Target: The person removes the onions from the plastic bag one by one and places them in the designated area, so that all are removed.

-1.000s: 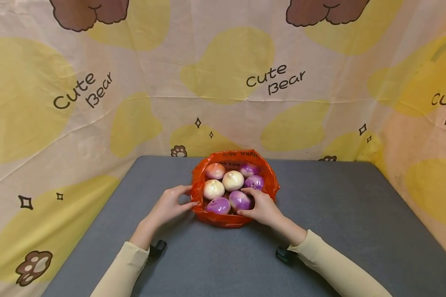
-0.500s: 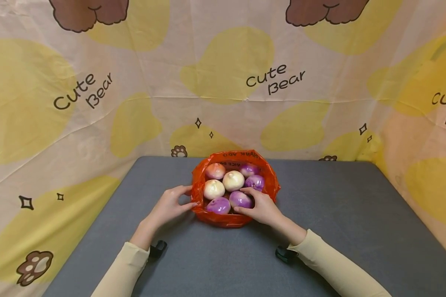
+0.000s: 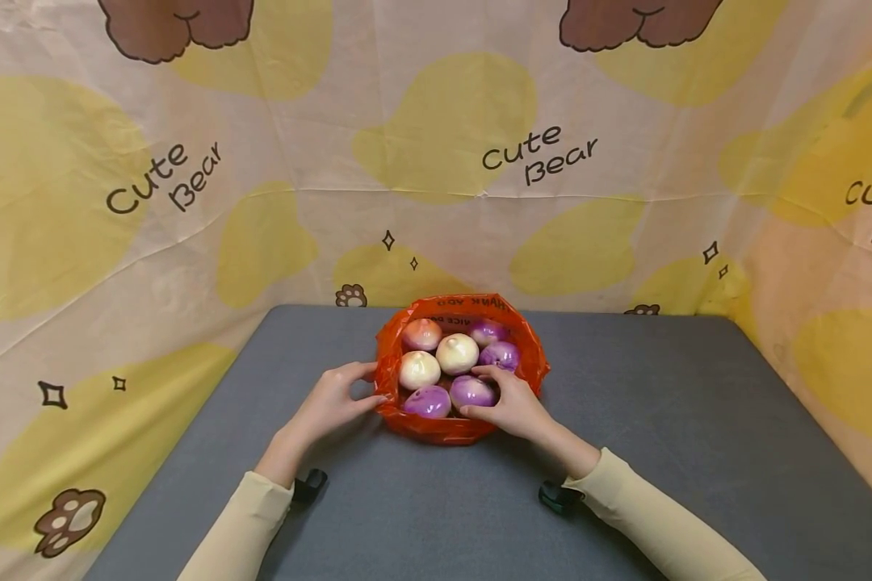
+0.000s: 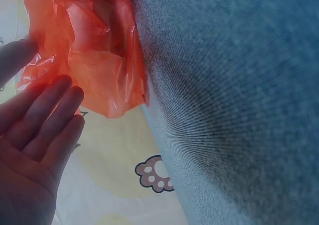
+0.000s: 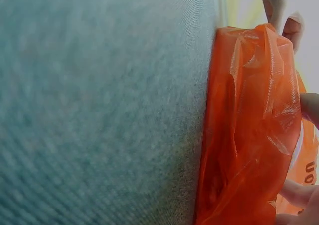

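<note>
A red plastic bag (image 3: 436, 434) stands with its mouth rolled open on the grey table. Inside lie several glossy onions, some purple, some white, such as the white onion (image 3: 457, 354) in the middle and the orange-tinted onion (image 3: 421, 334) at the back left. My right hand (image 3: 517, 406) reaches over the bag's front right rim and grips a purple onion (image 3: 472, 391) between thumb and fingers. Beside it lies another purple onion (image 3: 427, 401). My left hand (image 3: 334, 397) touches the bag's left side; its fingers look extended in the left wrist view.
Grey cloth-like surface (image 3: 647, 403) covers the table around the bag. A printed curtain (image 3: 436, 161) rises behind and along the sides, close to the table's back edge. Dark wrist devices, one the black strap piece (image 3: 308, 486), sit under both forearms.
My right thumb has shifted slightly left along the front of the purple onion. The left hand and the bag have stayed almost in place.
</note>
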Demonstrator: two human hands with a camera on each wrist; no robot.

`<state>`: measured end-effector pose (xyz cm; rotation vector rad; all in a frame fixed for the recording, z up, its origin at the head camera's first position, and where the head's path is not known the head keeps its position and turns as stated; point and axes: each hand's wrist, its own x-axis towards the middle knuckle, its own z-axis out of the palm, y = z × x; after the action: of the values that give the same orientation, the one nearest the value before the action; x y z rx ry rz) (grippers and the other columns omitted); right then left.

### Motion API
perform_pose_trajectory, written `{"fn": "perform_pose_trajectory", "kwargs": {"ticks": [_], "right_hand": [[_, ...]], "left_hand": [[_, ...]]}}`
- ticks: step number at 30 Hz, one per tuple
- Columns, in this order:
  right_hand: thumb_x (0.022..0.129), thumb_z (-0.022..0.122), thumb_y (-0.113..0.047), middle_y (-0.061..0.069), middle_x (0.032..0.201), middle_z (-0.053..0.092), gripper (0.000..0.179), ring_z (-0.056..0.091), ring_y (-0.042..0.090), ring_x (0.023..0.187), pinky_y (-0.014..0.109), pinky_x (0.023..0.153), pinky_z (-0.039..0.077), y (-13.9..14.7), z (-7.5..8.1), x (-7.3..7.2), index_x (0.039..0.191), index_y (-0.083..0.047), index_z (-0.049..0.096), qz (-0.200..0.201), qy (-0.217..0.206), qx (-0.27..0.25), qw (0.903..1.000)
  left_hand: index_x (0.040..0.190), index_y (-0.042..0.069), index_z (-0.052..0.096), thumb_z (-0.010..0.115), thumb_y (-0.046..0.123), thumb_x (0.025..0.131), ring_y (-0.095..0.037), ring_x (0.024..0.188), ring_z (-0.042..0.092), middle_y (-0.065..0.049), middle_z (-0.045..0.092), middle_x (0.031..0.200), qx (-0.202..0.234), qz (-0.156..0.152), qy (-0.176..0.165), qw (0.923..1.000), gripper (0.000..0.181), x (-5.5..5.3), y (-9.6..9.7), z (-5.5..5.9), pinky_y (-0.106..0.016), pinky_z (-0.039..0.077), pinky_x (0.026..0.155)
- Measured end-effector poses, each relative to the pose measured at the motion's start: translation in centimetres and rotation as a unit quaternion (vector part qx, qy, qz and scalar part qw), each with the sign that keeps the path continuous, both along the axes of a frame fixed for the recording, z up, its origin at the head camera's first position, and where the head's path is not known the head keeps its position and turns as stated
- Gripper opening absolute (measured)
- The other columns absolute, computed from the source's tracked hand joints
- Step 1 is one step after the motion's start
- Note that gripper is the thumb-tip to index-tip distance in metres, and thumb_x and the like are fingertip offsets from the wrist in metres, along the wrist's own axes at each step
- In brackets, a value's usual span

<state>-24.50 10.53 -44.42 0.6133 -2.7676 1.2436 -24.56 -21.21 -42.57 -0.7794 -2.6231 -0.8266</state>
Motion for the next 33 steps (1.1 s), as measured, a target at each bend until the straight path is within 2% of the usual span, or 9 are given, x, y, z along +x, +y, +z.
{"fn": "perform_pose_trajectory", "kwargs": {"ticks": [7, 20, 27, 33], "right_hand": [[0.071, 0.078, -0.047, 0.008, 0.129, 0.060, 0.074, 0.059, 0.026, 0.113, 0.048, 0.098, 0.047, 0.2, 0.5, 0.3, 0.132, -0.013, 0.054, -0.017, -0.017, 0.008, 0.9997], [0.070, 0.081, -0.042, 0.013, 0.130, 0.057, 0.077, 0.057, 0.030, 0.113, 0.050, 0.095, 0.048, 1.2, 2.6, 1.1, 0.133, -0.008, 0.052, -0.011, 0.005, -0.006, 0.9999], [0.068, 0.083, -0.042, 0.011, 0.126, 0.058, 0.077, 0.058, 0.028, 0.110, 0.048, 0.090, 0.051, 2.5, 3.8, 1.6, 0.134, -0.014, 0.052, -0.023, 0.040, -0.005, 0.9989], [0.066, 0.084, -0.042, 0.010, 0.122, 0.060, 0.078, 0.058, 0.027, 0.106, 0.048, 0.087, 0.052, 3.7, 4.6, 1.9, 0.132, -0.013, 0.054, -0.030, 0.066, 0.001, 0.9973]], "left_hand": [[0.119, 0.009, 0.065, 0.079, 0.026, 0.078, -0.018, 0.093, 0.065, -0.003, 0.069, 0.105, -0.001, 0.000, -0.009, 1.0000, 0.047, -0.1, 0.1, -0.1, -0.040, 0.055, 0.084], [0.118, 0.008, 0.065, 0.081, 0.028, 0.075, -0.022, 0.091, 0.066, -0.003, 0.069, 0.101, 0.004, -0.001, 0.004, 1.0000, 0.050, -0.2, 0.2, -0.1, -0.041, 0.054, 0.084], [0.117, 0.007, 0.065, 0.081, 0.027, 0.075, -0.019, 0.091, 0.066, -0.004, 0.070, 0.102, 0.000, -0.001, 0.019, 0.9998, 0.049, -0.3, 0.1, -0.2, -0.041, 0.054, 0.083], [0.118, 0.007, 0.065, 0.081, 0.028, 0.076, -0.019, 0.092, 0.065, -0.004, 0.069, 0.103, 0.001, 0.003, 0.011, 0.9999, 0.050, -0.2, 0.1, -0.2, -0.041, 0.054, 0.084]]}}
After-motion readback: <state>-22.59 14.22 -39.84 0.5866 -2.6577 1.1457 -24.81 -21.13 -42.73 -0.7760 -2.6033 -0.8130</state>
